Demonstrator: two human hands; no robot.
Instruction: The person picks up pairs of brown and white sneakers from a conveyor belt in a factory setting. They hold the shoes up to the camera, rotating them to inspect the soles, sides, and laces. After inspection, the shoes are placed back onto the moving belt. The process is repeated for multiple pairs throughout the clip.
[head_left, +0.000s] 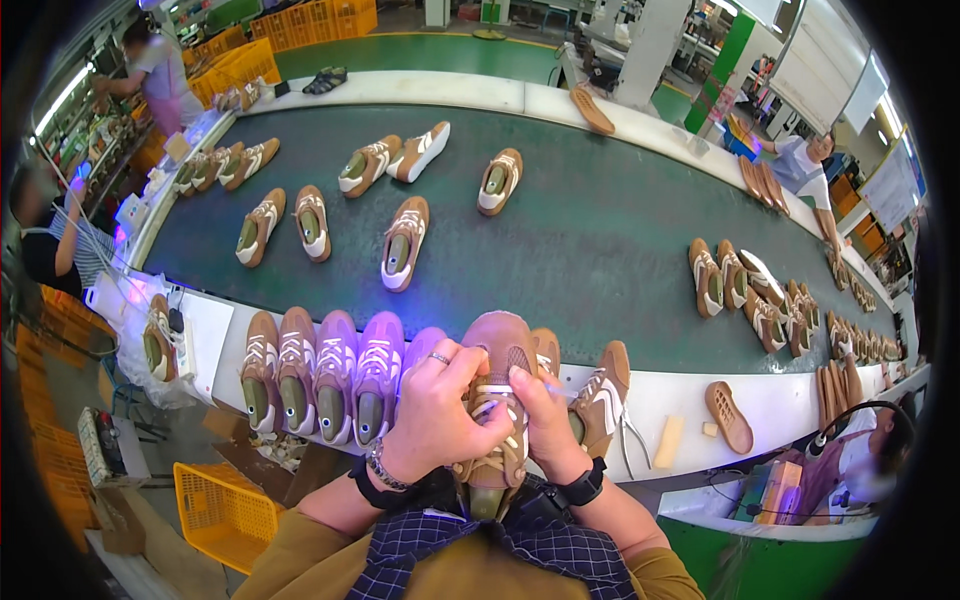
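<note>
Close to my body I hold a brown sneaker [497, 330] with its toe pointing away from me. My left hand [432, 405] is closed at its left side, fingers bent over the lace area near the toe; whether a lace is pinched is hard to see. Along the right side, my right hand [546, 418] grips the shoe, its thumb pressed by the lacing. A green shoe last [487, 502] shows at the heel opening. Right beside my hand, another sneaker [603, 395] leans on the white ledge, next to pliers [630, 446].
Several laced sneakers [336, 372] line the ledge at left. Beyond, the dark green conveyor belt [580, 240] carries scattered shoes. A loose sole [730, 416] and a yellowish block [669, 441] lie at right. A yellow crate [225, 512] stands lower left. Other people work around the belt.
</note>
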